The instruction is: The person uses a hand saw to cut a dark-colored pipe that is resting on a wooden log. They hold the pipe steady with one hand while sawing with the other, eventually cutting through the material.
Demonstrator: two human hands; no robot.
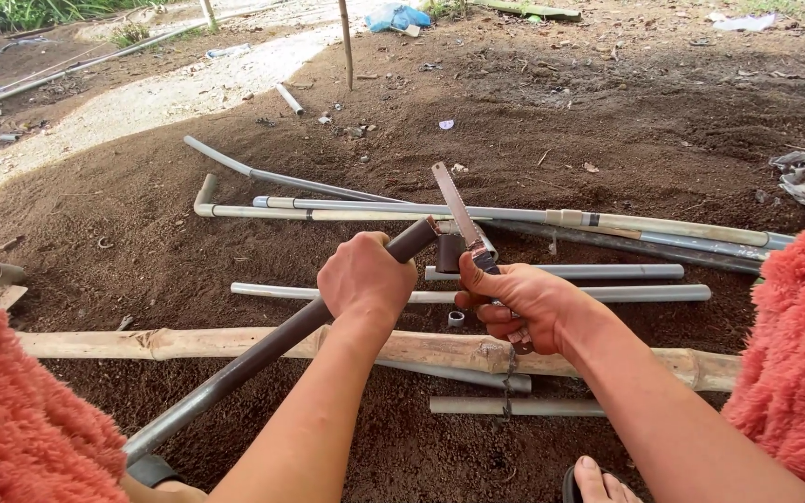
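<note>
My left hand (365, 278) grips a long dark grey pipe (235, 371) near its far end, holding it slanted up off the ground. My right hand (519, 303) holds a hacksaw blade (456, 205) by its taped handle, the blade pointing away and up. The blade's lower part lies close to the pipe's cut end (424, 231). A short dark pipe piece (449, 251) stands just beyond that end, between my two hands. A small grey ring (456, 318) lies on the soil under my right hand.
A bamboo pole (188, 342) lies across in front of me on dark soil. Several grey pipes (607, 271) lie beyond and under it, one with an elbow fitting (203, 197). Fluffy orange fabric (11, 410) covers both knees. My toes (598, 480) show at the bottom.
</note>
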